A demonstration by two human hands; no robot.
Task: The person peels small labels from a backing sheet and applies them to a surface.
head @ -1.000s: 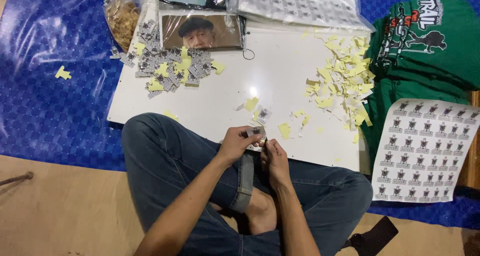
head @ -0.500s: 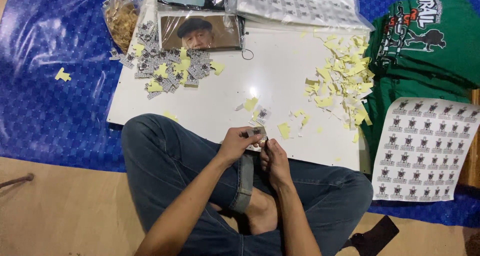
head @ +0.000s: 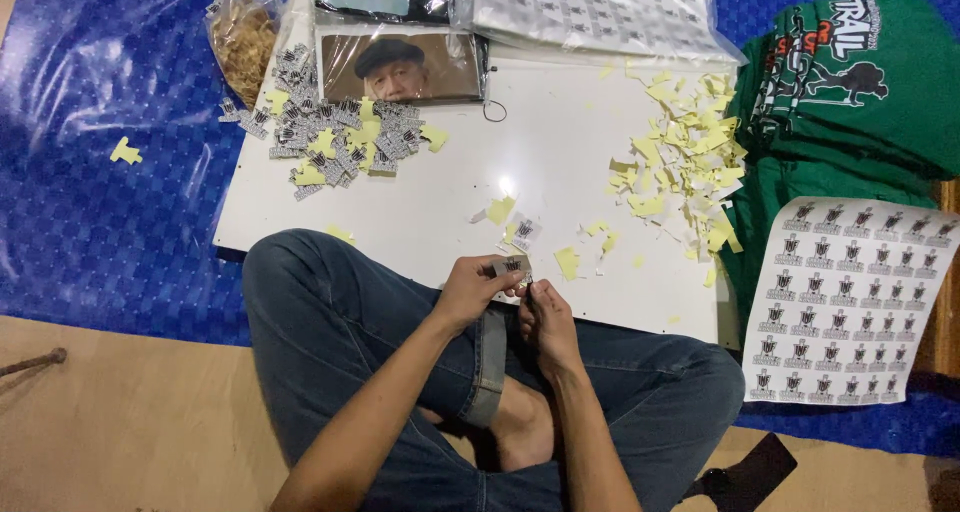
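1. Head view: I see my left hand [head: 468, 290] pinching a small grey-and-white printed sticker [head: 511, 265] just above the near edge of the white board [head: 560, 162].
2. My right hand [head: 546, 320] picks at its lower edge, grip closed fingertip-tight.

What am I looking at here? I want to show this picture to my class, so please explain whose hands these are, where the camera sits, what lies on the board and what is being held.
There is no machine: a person sits cross-legged in jeans, and a camera worn on their head looks down at their own hands. The left hand pinches a small printed sticker; the right hand meets it at the sticker's edge. In front lies a white board on a blue tarp. On the board are a pile of small cut stickers, a scatter of yellow backing scraps and a bagged portrait photo. To the right sit folded green shirts and an uncut sticker sheet.
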